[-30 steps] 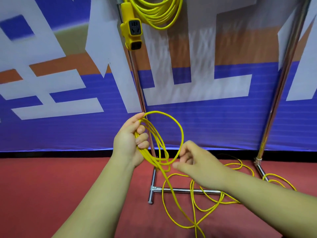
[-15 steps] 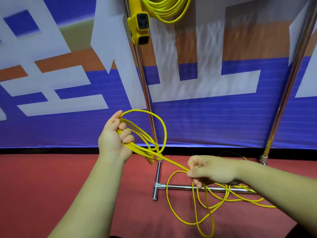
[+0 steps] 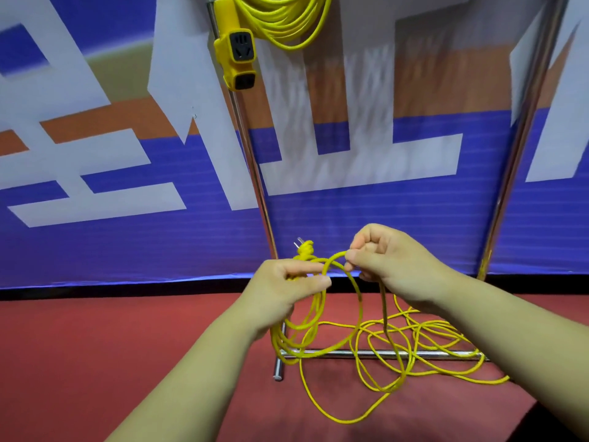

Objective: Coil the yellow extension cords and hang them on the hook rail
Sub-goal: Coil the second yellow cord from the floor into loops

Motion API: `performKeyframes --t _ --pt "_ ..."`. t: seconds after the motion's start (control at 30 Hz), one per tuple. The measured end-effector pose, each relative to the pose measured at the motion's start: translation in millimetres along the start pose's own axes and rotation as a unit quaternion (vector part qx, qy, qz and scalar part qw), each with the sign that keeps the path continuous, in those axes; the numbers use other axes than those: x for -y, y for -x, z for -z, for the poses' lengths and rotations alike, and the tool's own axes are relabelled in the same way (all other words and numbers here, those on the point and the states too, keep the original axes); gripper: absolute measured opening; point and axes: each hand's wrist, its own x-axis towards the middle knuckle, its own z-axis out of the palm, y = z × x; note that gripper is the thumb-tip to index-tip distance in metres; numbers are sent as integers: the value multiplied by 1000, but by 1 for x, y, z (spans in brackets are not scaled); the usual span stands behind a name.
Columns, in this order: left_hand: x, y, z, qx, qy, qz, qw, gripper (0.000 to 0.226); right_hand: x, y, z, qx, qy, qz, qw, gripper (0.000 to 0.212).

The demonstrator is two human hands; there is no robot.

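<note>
Loops (image 3: 314,317) are gripped by left hand (image 3: 280,291); cord (image 3: 334,257) is pinched by right hand (image 3: 392,260); floor slack (image 3: 398,379) could easily get snagged on rack base (image 3: 278,368).

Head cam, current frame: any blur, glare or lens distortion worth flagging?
Head view: banner centre smeared in vertical streaks, likely motion blur; left upright and right upright splay apart upward, wide-angle distortion; glare streak along the right upright; left hand, right hand and the yellow extension cord they hold are sharp; hung coil cropped at top.
</note>
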Motion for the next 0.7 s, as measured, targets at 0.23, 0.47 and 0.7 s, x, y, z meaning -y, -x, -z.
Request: performKeyframes --t 0.23,0.47,0.7 --pt "-14 -3 -14 -10 36 -8 999 19 4 2 16 37 -45 -13 998 17" --pt "-25 -16 19 -152 288 -26 945 20 -26 2 47 155 60 -110 980 22" --pt "-18 -25 49 -280 392 -21 876 23 -51 2 68 129 173 -163 963 14"
